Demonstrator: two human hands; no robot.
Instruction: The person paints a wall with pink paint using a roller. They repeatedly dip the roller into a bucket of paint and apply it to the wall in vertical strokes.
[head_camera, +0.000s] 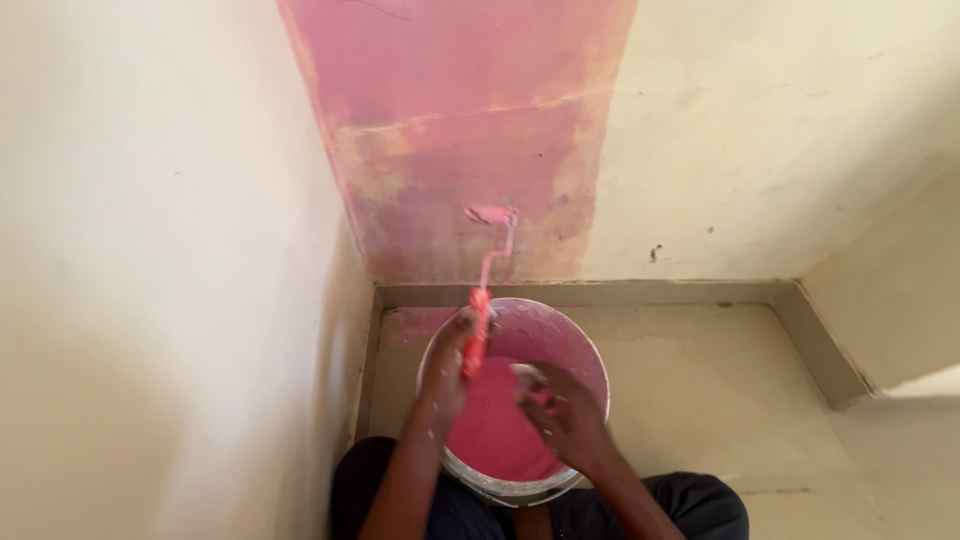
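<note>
Pink paint bucket (590, 365): your L hand (448, 372) clamps roller (480, 325); R hand (562, 412) closed on pale lump, unclear what. Risk: drips onto floor (700, 370) w/ overloaded roller.

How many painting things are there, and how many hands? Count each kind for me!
Paint rollers: 1, its handle in the left hand
Paint buckets: 1, with pink paint inside
Hands: 2, the right hand over the bucket
Total: 4
</note>
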